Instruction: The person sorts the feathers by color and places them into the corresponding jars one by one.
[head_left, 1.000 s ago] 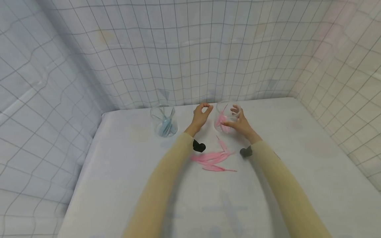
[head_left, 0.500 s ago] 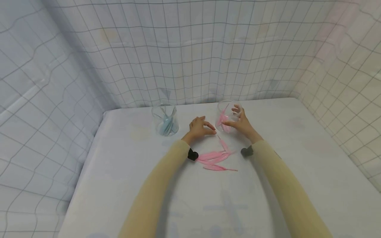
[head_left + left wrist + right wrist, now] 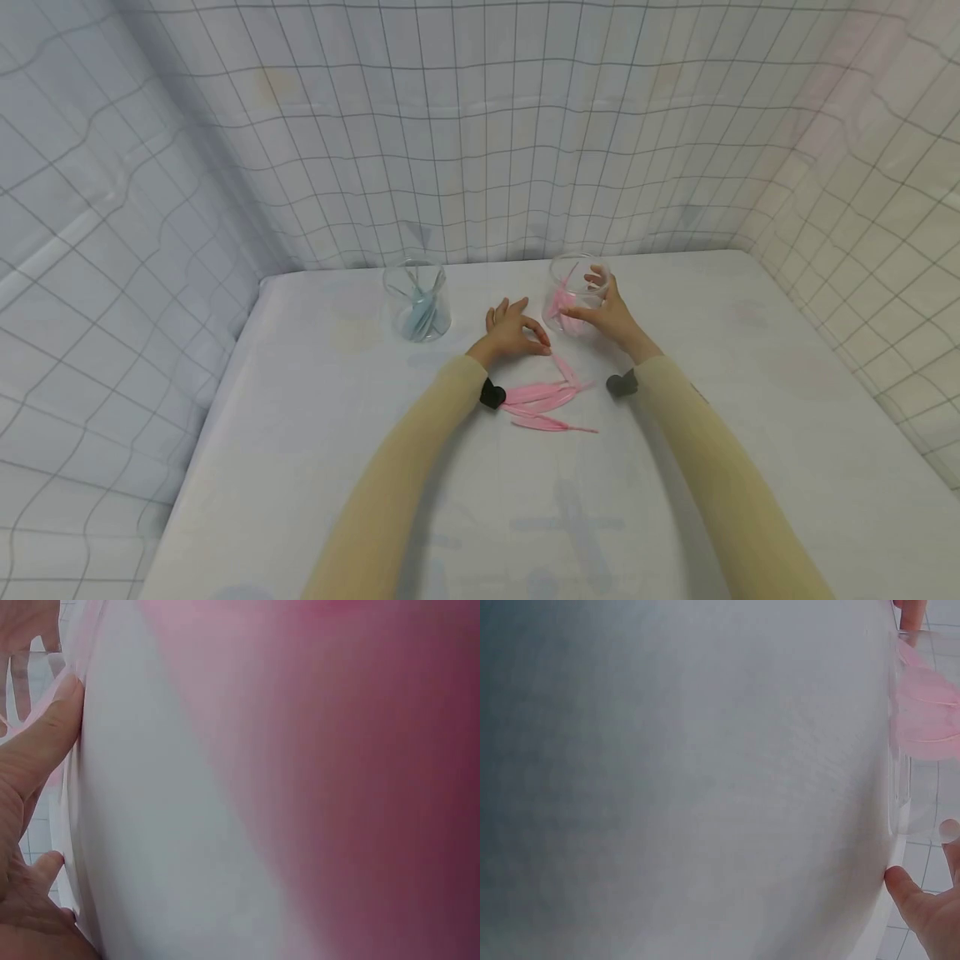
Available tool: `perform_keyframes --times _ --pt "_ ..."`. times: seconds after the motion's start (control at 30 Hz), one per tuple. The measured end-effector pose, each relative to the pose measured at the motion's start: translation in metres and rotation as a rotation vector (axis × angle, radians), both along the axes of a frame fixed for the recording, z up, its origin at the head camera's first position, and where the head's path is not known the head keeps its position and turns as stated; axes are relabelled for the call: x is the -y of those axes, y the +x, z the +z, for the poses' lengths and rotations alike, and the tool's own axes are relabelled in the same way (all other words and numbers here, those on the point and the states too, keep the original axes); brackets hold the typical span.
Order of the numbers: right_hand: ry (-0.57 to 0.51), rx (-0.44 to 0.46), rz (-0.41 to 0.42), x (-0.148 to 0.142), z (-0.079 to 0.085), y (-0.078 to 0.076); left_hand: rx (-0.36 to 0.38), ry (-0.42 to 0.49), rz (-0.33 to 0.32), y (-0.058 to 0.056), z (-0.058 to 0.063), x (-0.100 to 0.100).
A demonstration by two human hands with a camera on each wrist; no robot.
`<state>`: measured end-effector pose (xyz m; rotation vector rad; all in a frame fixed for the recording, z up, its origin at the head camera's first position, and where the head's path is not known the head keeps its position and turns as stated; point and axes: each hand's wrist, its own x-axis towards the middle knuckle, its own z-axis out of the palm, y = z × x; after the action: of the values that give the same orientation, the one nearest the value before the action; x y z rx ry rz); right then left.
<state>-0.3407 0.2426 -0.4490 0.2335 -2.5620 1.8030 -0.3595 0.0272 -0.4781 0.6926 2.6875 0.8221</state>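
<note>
At the table's middle my left hand [image 3: 513,333] pinches the quill end of a pink feather [image 3: 562,367] between thumb and forefinger. Its other fingers are spread upward. In the left wrist view the thumb [image 3: 56,731] presses against something pink, with a large pink blur beside it. My right hand [image 3: 613,317] grips the side of a clear cup [image 3: 550,292] that stands upright, thumb in front and fingers behind. Pink feathers [image 3: 930,712] are inside that cup. More pink feathers [image 3: 536,392] lie on the table below my left hand, partly overlapping.
Another clear cup [image 3: 392,300] with light blue feathers [image 3: 422,315] stands at the back left. White cloth covers the table [image 3: 300,433]. Grid-patterned curtains [image 3: 495,150] rise behind and along both sides.
My left hand has come down from beside the cup toward the feathers on the table and now pinches one by its quill. The right hand keeps its hold on the cup.
</note>
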Motion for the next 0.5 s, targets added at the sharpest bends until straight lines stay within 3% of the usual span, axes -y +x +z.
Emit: perform_keyframes --times 0.23,0.5 --pt "0.025 -0.016 -0.023 -0.007 -0.019 -0.013 0.006 0.011 -0.050 -0.002 -0.001 0.006" --pt "0.004 0.004 -0.009 -0.005 -0.017 -0.011 0.021 0.046 -0.088 -0.001 -0.003 0.009"
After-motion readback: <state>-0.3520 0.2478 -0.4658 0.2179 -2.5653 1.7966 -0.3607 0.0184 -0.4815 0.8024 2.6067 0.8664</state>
